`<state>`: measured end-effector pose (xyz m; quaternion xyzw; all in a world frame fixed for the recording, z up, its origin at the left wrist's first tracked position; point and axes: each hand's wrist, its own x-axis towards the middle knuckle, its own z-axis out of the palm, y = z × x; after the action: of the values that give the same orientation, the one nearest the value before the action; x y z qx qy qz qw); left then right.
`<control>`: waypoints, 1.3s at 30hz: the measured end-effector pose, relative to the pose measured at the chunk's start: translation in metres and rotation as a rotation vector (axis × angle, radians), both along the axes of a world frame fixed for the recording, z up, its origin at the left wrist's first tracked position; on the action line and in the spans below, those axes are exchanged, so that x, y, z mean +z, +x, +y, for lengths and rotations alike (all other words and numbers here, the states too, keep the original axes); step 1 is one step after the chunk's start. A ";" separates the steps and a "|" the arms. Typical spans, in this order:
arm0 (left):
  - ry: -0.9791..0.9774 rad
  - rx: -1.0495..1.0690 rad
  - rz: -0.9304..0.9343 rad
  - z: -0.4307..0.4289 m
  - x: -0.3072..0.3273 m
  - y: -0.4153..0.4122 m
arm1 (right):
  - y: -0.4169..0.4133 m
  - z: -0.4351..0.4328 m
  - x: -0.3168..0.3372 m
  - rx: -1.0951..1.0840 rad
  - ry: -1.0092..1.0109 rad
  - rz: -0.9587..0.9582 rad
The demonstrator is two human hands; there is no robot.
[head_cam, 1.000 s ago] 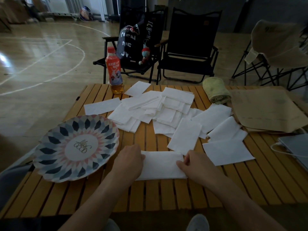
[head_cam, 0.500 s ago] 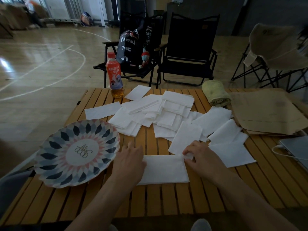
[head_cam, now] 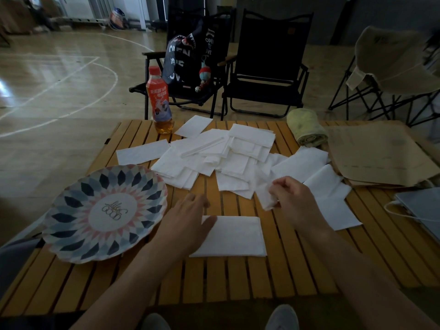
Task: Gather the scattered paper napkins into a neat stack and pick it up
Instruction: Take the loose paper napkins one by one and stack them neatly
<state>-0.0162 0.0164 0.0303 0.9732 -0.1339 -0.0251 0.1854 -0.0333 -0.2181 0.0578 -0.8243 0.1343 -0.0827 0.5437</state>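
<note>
Several white paper napkins [head_cam: 221,153] lie scattered and overlapping across the middle of the slatted wooden table [head_cam: 238,277]. One flat napkin [head_cam: 235,236] lies apart near the front. My left hand [head_cam: 188,220] rests with straight fingers on its left edge. My right hand [head_cam: 295,201] pinches a crumpled napkin [head_cam: 266,196] lifted off the table, just above and right of the flat one. More napkins [head_cam: 333,206] lie to the right of my right hand.
A patterned paper plate [head_cam: 104,210] sits at the front left. An orange drink bottle [head_cam: 159,101] stands at the back left, a rolled yellow-green towel [head_cam: 307,127] at the back right, brown paper bags [head_cam: 381,153] and a laptop [head_cam: 423,208] on the right. Folding chairs stand behind.
My right hand left the flat napkin's right edge, moved up to the pile and lifted a napkin off the table. My left hand's fingers straightened on the flat napkin's left edge.
</note>
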 end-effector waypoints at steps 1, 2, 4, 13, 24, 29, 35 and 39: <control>-0.085 0.024 0.031 -0.001 0.002 0.001 | -0.002 0.002 0.004 0.008 0.185 0.050; -0.180 0.051 0.055 -0.003 0.004 0.003 | -0.004 0.005 0.008 0.025 0.380 0.089; -0.368 0.113 0.068 -0.008 0.010 0.004 | -0.009 0.010 0.015 0.065 0.730 0.123; -1.181 0.397 0.753 -0.017 0.030 -0.006 | -0.018 0.014 0.020 0.117 1.208 0.134; -0.359 0.242 0.127 0.000 0.016 0.008 | -0.018 0.006 -0.003 0.136 0.002 0.234; -0.109 0.118 0.059 0.005 0.006 0.007 | -0.014 0.007 -0.021 0.195 -0.375 0.235; -0.018 0.174 0.141 0.005 0.002 0.008 | -0.009 0.011 -0.038 0.224 -0.517 0.250; 0.020 0.201 0.198 0.000 -0.002 0.008 | -0.008 0.014 -0.041 0.230 -0.550 0.239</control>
<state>-0.0078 0.0168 0.0287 0.9762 -0.0166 -0.1034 0.1897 -0.0413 -0.2043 0.0164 -0.9540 0.0759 0.0437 0.2868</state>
